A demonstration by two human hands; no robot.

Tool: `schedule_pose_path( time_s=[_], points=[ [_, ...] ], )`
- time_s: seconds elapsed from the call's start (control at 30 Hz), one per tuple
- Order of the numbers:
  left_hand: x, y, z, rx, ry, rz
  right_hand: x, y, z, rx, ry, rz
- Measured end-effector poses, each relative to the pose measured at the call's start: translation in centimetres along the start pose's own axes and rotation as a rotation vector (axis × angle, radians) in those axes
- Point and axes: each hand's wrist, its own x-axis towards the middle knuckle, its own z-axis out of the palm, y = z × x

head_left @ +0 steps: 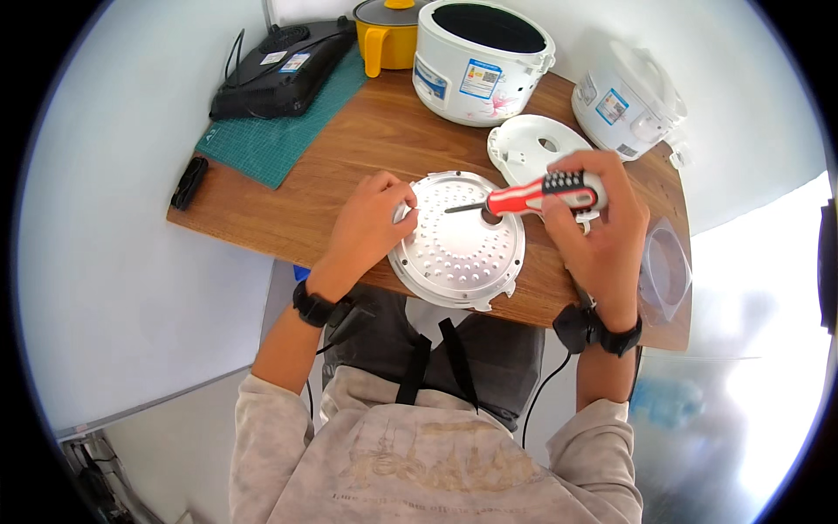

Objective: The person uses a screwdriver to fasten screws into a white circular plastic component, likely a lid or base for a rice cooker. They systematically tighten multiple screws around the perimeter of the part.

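Observation:
A round silvery rice-cooker inner lid (454,258) with rings of dimples and a hole near its right side lies close to the table's front edge. My left hand (371,218) is closed on its left rim, fingers curled. In my right hand (607,236) is a screwdriver (524,197) with a red, white and black handle. Its dark shaft points left above the lid, and the tip does not appear to touch a screw. Behind the lid, a white plastic lid cover (524,153) with an oval opening lies partly hidden by my right hand and the screwdriver.
An open white rice cooker (484,87) and a second, lidded white cooker (624,105) stand at the back. Left of them are a yellow pot (393,44) and a black case (284,74) on a green cutting mat (262,148). A clear plastic container (665,271) sits far right.

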Motion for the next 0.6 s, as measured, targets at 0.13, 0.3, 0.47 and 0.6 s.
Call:
schedule_pose_path(
  time_s=[0.13, 0.3, 0.47, 0.6],
  points=[
    [-0.8, 1.7, -1.5, -0.318, -0.053, -0.124, -3.8, 0.9, -1.0, 0.133, 0.094, 0.142],
    [-3.1, 1.6, -1.9, -0.809, -0.170, -0.331, -6.5, 0.9, -1.1, 0.319, 0.115, 0.241],
    [-4.3, 0.9, -2.5, -1.195, -0.230, -0.486, -8.2, 1.9, -0.3, 0.419, 0.186, 0.134],
    [-4.7, 1.0, -2.3, -1.332, -0.186, -0.518, -8.4, 1.7, 0.3, 0.484, 0.239, 0.130]
  ],
)
